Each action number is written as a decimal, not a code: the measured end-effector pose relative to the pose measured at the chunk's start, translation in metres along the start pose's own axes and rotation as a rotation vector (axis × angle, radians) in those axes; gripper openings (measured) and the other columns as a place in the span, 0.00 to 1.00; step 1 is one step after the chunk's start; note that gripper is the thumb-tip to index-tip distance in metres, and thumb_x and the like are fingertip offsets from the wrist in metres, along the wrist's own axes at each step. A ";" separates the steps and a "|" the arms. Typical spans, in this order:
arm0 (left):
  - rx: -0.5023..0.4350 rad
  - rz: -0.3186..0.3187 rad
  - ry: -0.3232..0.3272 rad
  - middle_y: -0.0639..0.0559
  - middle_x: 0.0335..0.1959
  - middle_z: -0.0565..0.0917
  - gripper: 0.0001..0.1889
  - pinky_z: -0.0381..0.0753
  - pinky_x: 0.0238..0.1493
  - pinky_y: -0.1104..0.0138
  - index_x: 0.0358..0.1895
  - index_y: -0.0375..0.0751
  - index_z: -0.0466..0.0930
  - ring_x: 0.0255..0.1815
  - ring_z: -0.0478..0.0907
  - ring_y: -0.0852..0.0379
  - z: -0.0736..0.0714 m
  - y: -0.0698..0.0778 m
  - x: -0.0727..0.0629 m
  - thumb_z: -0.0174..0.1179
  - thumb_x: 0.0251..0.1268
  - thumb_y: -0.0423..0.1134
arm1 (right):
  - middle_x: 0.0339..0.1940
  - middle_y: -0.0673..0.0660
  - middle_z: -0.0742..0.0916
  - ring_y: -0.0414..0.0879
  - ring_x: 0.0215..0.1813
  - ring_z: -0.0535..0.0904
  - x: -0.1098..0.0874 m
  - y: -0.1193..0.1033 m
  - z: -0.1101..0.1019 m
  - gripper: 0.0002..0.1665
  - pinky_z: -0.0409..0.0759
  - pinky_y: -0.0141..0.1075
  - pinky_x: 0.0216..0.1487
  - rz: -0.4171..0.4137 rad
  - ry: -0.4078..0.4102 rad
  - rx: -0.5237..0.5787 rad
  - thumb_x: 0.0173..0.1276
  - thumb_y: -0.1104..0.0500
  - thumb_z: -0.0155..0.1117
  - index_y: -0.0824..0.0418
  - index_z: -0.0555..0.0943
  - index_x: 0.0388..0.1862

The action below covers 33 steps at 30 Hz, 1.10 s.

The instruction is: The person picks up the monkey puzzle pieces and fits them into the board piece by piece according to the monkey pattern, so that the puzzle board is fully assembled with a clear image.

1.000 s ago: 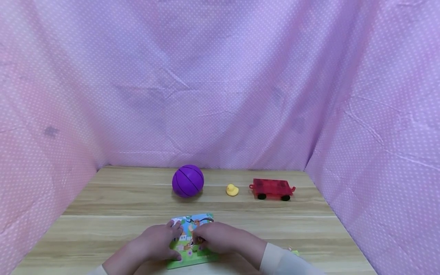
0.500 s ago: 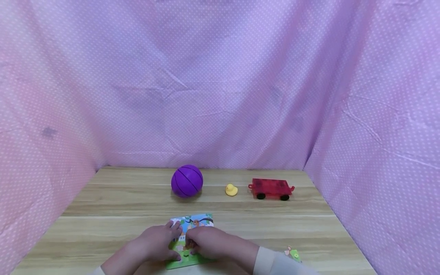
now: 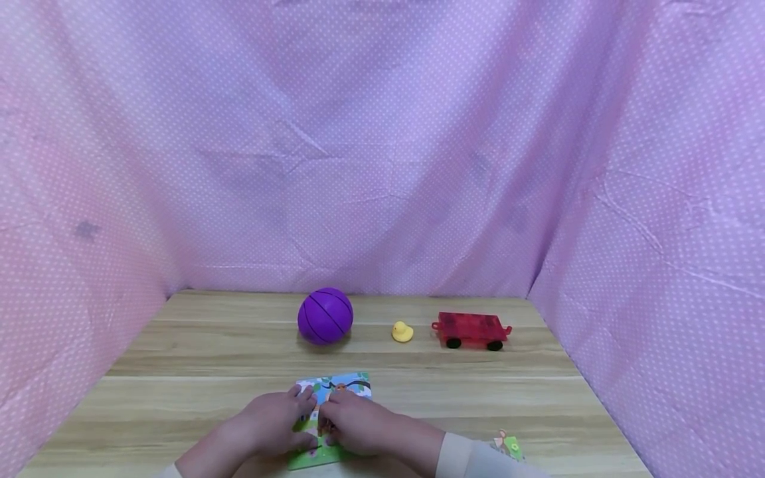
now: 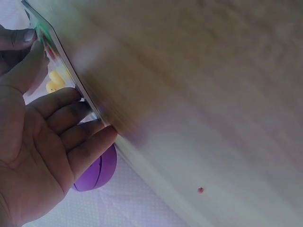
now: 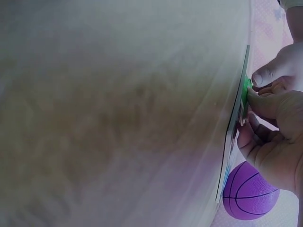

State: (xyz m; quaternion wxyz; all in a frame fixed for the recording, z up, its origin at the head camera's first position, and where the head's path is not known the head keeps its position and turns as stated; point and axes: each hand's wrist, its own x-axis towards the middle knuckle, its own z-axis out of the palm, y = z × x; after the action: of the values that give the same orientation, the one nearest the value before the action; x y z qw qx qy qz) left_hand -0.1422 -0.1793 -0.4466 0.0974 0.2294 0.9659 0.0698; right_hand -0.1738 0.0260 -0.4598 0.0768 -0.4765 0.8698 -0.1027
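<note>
A flat picture puzzle board (image 3: 325, 456) with a blue, green and white scene lies on the table in front of me. My left hand (image 3: 271, 421) rests along its left side, fingers spread on the surface and thumb near the lower edge. Over the middle of the board is my right hand (image 3: 361, 423), thumb and curled fingers pinching a green puzzle piece (image 5: 245, 94), plainest in the right wrist view. That piece sits right at the board's surface, mostly hidden by the fingers in the head view. The left thumb is close beside it.
Another puzzle piece (image 3: 509, 445), green with a small animal, lies by my right sleeve. Farther back on the wooden table (image 3: 239, 345) stand a purple ball (image 3: 325, 316), a yellow toy duck (image 3: 402, 332) and a red toy wagon (image 3: 472, 330). Pink dotted cloth (image 3: 358, 166) surrounds the table.
My right hand has moved left across the board with the puzzle piece, toward my left thumb. The loose piece by my sleeve shows more. My left hand stays nearly still.
</note>
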 end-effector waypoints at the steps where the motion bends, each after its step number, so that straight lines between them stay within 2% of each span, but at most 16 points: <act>1: 0.007 0.000 0.000 0.38 0.67 0.74 0.40 0.76 0.60 0.45 0.65 0.40 0.76 0.68 0.71 0.38 0.000 0.000 0.000 0.65 0.55 0.63 | 0.34 0.36 0.76 0.27 0.39 0.68 0.000 0.000 0.001 0.09 0.71 0.21 0.44 -0.005 0.006 -0.011 0.63 0.51 0.71 0.43 0.81 0.41; 3: 0.016 -0.002 -0.002 0.38 0.66 0.75 0.37 0.76 0.60 0.45 0.65 0.40 0.76 0.67 0.72 0.38 0.000 -0.001 0.001 0.65 0.56 0.61 | 0.35 0.36 0.76 0.28 0.40 0.68 0.000 0.001 0.002 0.10 0.72 0.23 0.51 -0.011 0.016 -0.034 0.62 0.50 0.71 0.44 0.81 0.41; 7: 0.030 -0.004 -0.001 0.39 0.65 0.77 0.35 0.76 0.59 0.45 0.64 0.41 0.77 0.66 0.73 0.39 0.000 0.000 0.002 0.65 0.57 0.60 | 0.35 0.36 0.75 0.30 0.44 0.71 0.000 0.001 0.003 0.11 0.73 0.27 0.57 0.017 0.016 -0.076 0.61 0.45 0.71 0.43 0.80 0.39; 12: 0.032 -0.014 0.005 0.40 0.64 0.78 0.34 0.77 0.58 0.45 0.63 0.42 0.78 0.65 0.74 0.39 -0.001 0.002 0.002 0.64 0.58 0.61 | 0.33 0.37 0.74 0.30 0.41 0.69 -0.001 0.001 0.001 0.10 0.74 0.25 0.44 0.055 -0.021 -0.065 0.62 0.42 0.69 0.40 0.80 0.39; 16: 0.040 -0.034 -0.003 0.43 0.64 0.78 0.33 0.77 0.58 0.45 0.62 0.44 0.79 0.66 0.74 0.40 -0.004 0.006 0.003 0.64 0.58 0.62 | 0.33 0.38 0.74 0.30 0.36 0.66 -0.004 -0.003 -0.001 0.07 0.72 0.23 0.43 -0.026 -0.027 -0.147 0.65 0.44 0.67 0.39 0.82 0.41; 19: 0.052 -0.040 0.005 0.43 0.64 0.78 0.34 0.78 0.57 0.46 0.61 0.44 0.80 0.66 0.74 0.41 -0.005 0.008 0.002 0.64 0.56 0.63 | 0.35 0.38 0.75 0.31 0.37 0.66 -0.010 -0.006 -0.003 0.05 0.71 0.22 0.44 -0.102 -0.020 -0.247 0.69 0.45 0.64 0.39 0.82 0.42; 21: 0.062 -0.037 0.017 0.43 0.64 0.78 0.34 0.78 0.57 0.46 0.60 0.44 0.81 0.65 0.74 0.41 -0.005 0.008 0.001 0.65 0.55 0.63 | 0.37 0.39 0.76 0.31 0.38 0.66 -0.014 -0.008 -0.006 0.06 0.68 0.20 0.39 -0.125 -0.026 -0.281 0.70 0.46 0.63 0.39 0.83 0.44; 27: 0.063 -0.050 0.015 0.43 0.65 0.77 0.36 0.77 0.58 0.46 0.61 0.44 0.80 0.66 0.73 0.41 -0.004 0.009 0.002 0.64 0.55 0.65 | 0.46 0.40 0.77 0.31 0.44 0.69 -0.027 -0.011 -0.015 0.19 0.72 0.20 0.42 -0.175 -0.146 -0.325 0.71 0.40 0.59 0.40 0.80 0.57; 30: 0.059 -0.068 -0.001 0.44 0.66 0.77 0.36 0.76 0.60 0.45 0.62 0.45 0.80 0.67 0.73 0.41 -0.004 0.009 0.003 0.64 0.54 0.66 | 0.55 0.41 0.77 0.32 0.52 0.70 -0.033 -0.012 -0.016 0.27 0.75 0.22 0.48 -0.202 -0.219 -0.387 0.72 0.36 0.53 0.41 0.75 0.66; 33: 0.060 -0.081 -0.025 0.45 0.66 0.77 0.37 0.76 0.60 0.45 0.62 0.46 0.80 0.67 0.72 0.41 -0.003 0.008 0.004 0.64 0.54 0.66 | 0.61 0.41 0.76 0.33 0.58 0.70 -0.038 -0.012 -0.015 0.31 0.75 0.24 0.55 -0.213 -0.256 -0.422 0.73 0.34 0.49 0.41 0.70 0.71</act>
State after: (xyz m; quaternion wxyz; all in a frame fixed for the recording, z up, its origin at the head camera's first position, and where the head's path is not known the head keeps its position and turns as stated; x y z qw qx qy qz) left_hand -0.1431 -0.1710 -0.4424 0.1052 0.1937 0.9748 0.0342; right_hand -0.1472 0.0534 -0.4408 0.0740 -0.5798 0.8002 0.1345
